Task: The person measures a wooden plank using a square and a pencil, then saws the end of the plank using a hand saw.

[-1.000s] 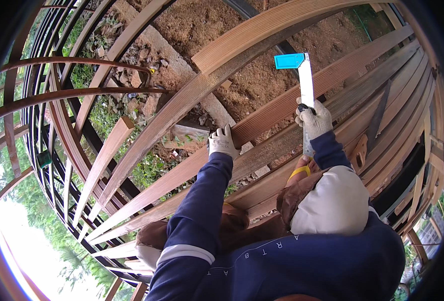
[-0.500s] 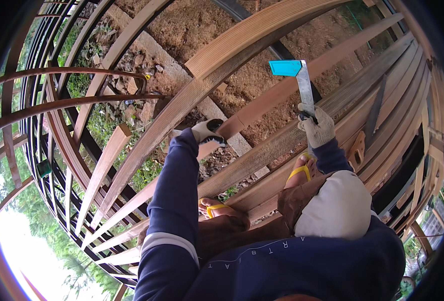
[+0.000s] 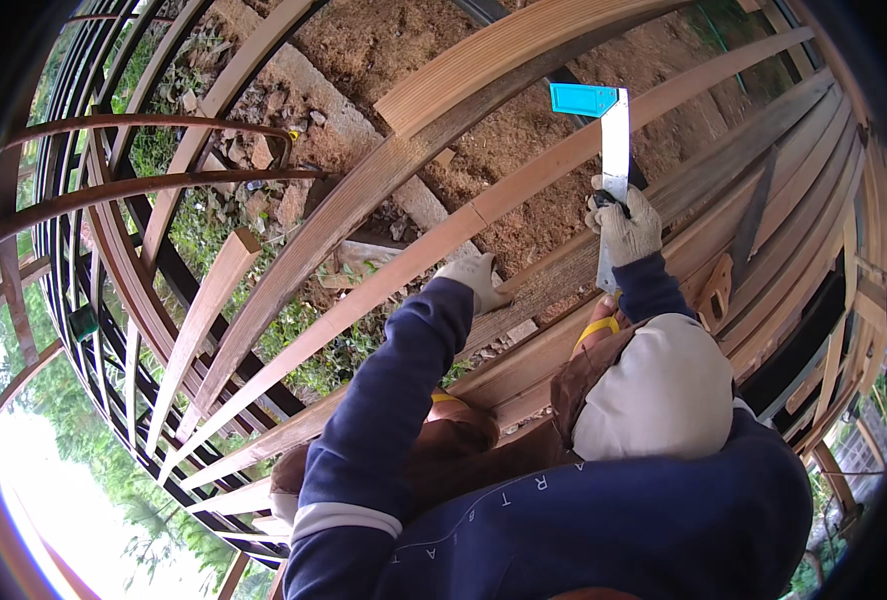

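My right hand (image 3: 628, 228), in a pale knit glove, is closed round the metal blade of a try square (image 3: 615, 150). The square's turquoise handle (image 3: 581, 99) points away from me to the left. A small black object (image 3: 608, 199) shows at the same fingers; its kind is unclear. My left hand (image 3: 471, 278), also gloved, is curled at the near edge of a rough, weathered plank (image 3: 563, 262); its fingertips are partly hidden. Just beyond it runs a smoother reddish plank (image 3: 473, 212) with a thin dark line across it.
A thick pale beam (image 3: 483, 75) lies beyond the planks. A brown wooden handle (image 3: 714, 291), apparently a handsaw's, rests on stacked boards (image 3: 793, 250) at right. Rusty curved bars (image 3: 143, 187) jut in from the left. Bare soil (image 3: 383, 60) and rubble lie below; my sandalled feet are close by.
My left hand has let go of the reddish plank and moved right and nearer, to the weathered plank. The reddish plank has shifted slightly. My right hand has raised and turned the square.
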### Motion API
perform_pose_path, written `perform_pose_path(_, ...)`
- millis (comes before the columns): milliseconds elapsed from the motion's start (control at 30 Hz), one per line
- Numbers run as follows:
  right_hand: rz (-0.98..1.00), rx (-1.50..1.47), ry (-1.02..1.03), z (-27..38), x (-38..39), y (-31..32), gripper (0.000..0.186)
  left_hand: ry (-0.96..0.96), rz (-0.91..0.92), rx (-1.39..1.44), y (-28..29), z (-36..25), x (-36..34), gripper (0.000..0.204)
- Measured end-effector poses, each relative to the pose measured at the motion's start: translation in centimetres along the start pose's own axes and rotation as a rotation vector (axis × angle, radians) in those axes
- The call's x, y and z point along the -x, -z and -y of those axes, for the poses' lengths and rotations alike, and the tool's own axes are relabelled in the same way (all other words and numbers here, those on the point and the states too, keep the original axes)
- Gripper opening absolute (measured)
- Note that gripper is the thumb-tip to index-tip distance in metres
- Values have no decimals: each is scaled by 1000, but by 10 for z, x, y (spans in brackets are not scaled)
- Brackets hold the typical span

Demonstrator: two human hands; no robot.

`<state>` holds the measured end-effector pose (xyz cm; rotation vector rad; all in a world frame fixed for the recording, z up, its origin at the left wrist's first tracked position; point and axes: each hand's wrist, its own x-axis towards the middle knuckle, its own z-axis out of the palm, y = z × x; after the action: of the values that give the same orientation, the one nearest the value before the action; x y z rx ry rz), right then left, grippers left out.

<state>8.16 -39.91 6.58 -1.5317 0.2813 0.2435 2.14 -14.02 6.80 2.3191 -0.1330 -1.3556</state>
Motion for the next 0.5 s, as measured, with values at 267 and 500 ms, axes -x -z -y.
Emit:
perform_pose_path(267, 56, -127, -69, -5, 1, 6, 28, 194, -43, -71, -101, -9, 0, 123)
perform_pose_path(500, 160, -134, 17, 5, -27, 1, 31, 276, -134, -96, -124, -12, -8, 122)
